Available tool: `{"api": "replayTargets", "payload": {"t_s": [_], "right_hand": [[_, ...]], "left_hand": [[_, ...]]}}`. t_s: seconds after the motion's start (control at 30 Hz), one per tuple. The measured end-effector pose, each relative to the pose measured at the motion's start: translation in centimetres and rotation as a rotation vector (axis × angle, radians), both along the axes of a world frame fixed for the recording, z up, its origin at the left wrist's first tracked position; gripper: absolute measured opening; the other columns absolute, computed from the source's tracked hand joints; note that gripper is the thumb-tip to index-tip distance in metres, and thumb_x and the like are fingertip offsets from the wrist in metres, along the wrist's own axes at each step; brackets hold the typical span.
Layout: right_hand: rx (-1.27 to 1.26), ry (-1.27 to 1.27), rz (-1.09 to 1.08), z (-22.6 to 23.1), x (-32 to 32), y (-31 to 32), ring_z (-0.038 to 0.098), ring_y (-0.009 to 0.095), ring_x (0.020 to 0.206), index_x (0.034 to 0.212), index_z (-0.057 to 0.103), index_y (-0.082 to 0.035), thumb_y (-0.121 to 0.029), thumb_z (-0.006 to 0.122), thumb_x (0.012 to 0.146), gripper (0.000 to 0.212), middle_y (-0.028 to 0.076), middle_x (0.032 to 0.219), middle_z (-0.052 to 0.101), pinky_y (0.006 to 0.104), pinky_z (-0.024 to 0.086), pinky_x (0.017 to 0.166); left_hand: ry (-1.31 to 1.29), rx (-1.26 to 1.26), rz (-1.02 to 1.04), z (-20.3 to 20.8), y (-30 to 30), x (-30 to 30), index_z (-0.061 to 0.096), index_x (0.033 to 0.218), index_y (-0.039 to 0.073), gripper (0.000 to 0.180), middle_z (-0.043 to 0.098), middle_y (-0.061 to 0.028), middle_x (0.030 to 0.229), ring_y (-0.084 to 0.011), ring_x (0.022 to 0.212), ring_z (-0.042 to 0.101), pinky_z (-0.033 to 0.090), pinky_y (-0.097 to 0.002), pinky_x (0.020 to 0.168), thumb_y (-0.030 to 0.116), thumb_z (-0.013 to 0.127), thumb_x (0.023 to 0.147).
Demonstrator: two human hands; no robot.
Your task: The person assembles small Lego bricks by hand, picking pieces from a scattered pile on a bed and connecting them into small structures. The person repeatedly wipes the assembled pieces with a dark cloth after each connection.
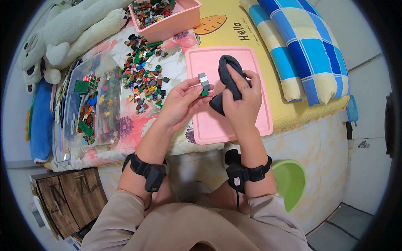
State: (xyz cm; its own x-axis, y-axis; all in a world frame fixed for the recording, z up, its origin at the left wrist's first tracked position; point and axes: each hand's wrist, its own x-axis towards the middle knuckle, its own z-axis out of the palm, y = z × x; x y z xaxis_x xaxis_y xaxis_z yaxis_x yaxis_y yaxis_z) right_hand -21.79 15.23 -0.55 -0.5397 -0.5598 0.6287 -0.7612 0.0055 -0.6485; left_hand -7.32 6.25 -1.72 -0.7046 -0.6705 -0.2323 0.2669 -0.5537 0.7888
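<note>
Between the fingers of my left hand (pixel 183 100) is a small stack of toy bricks (pixel 204 80), grey and white with a green piece at its lower end. My right hand (pixel 246 97) grips a dark grey cloth (pixel 228 79), bunched and folded around the fingers. Both hands are above a pink plastic lid (pixel 205 131) on the bed, the cloth just right of the bricks and apart from them.
Loose toy bricks (pixel 144 77) lie spread left of the lid. Behind stands a pink bin (pixel 176 19) of bricks; a clear plastic box (pixel 75 113) holds more. Checked pillows (pixel 297 46) lie right, a plush bear (pixel 83 33) far left. A green basin (pixel 291 184) sits on the floor.
</note>
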Motion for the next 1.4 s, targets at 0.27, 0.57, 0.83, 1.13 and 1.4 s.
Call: {"api": "replayTargets", "payload": {"t_s": [0.27, 0.57, 0.83, 1.13, 1.4], "right_hand": [[0.114, 0.279, 0.179, -0.6, 1.2, -0.2, 0.062, 0.031, 0.091, 0.106, 0.076, -0.019, -0.01, 0.074, 0.068, 0.039, 0.011, 0.109, 0.061, 0.0422, 0.053, 0.073], [0.154, -0.251, 0.056, -1.7, -1.4, 0.2, 0.063, 0.034, 0.098, 0.107, 0.076, -0.011, -0.006, 0.065, 0.074, 0.035, 0.017, 0.107, 0.061, 0.0399, 0.053, 0.085], [0.065, -0.352, 0.116, -1.7, -1.3, 0.0, 0.063, 0.03, 0.096, 0.109, 0.075, -0.008, -0.001, 0.063, 0.072, 0.04, 0.016, 0.103, 0.06, 0.035, 0.052, 0.085], [-0.075, -0.424, 0.257, -1.2, -1.4, 0.1, 0.061, 0.027, 0.1, 0.11, 0.074, -0.003, 0.004, 0.059, 0.069, 0.044, 0.016, 0.105, 0.06, 0.0319, 0.05, 0.091], [-0.072, -0.481, 0.464, -1.3, 0.1, 0.2, 0.062, 0.026, 0.101, 0.113, 0.073, -0.004, 0.006, 0.058, 0.071, 0.046, 0.015, 0.109, 0.059, 0.0311, 0.049, 0.09]], "left_hand": [[-0.062, -0.025, 0.042, -0.8, -0.5, 0.1, 0.046, 0.135, -0.001, 0.038, 0.07, -0.0181, 0.112, -0.0252, 0.092, 0.073, 0.063, -0.0342, 0.078, 0.006, 0.058, 0.099], [0.033, -0.078, -0.014, 1.1, -0.9, 0.5, 0.035, 0.149, 0.006, 0.05, 0.063, -0.0234, 0.123, -0.0272, 0.105, 0.069, 0.059, -0.0358, 0.09, 0.005, 0.051, 0.103], [-0.01, -0.111, -0.017, 1.0, -0.8, 0.2, 0.043, 0.146, 0.007, 0.062, 0.063, -0.0118, 0.113, -0.0222, 0.103, 0.069, 0.058, -0.0309, 0.084, -0.001, 0.069, 0.091], [-0.369, -1.23, 0.204, 1.2, -0.2, 0.1, 0.059, 0.127, 0.002, 0.057, 0.063, -0.0107, 0.108, -0.0175, 0.086, 0.065, 0.058, -0.0291, 0.075, 0.008, 0.083, 0.076], [-0.339, -1.343, 0.307, 0.5, -0.2, 0.0, 0.06, 0.124, -0.001, 0.059, 0.064, -0.0145, 0.11, -0.0241, 0.089, 0.066, 0.058, -0.033, 0.074, 0.012, 0.086, 0.073]]}}
